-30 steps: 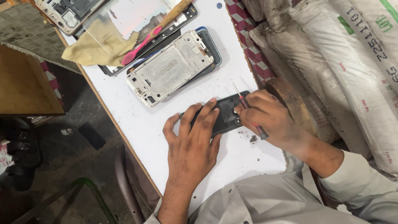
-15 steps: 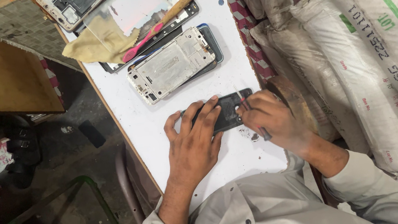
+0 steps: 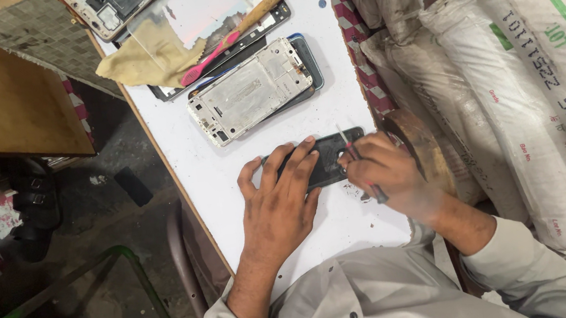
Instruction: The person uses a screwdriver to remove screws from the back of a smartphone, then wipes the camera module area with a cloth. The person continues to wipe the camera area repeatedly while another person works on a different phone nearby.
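We press our left hand (image 3: 281,206) flat, fingers spread, on a dark phone part (image 3: 330,159) lying near the right edge of the white table (image 3: 182,160), while our right hand (image 3: 390,178) pinches a thin tool (image 3: 361,162) against it. If the tool slips, it may gouge the part or jab our left fingertips (image 3: 308,141); loosened pressure could let it slide toward the silver phone frame (image 3: 249,91) beyond.
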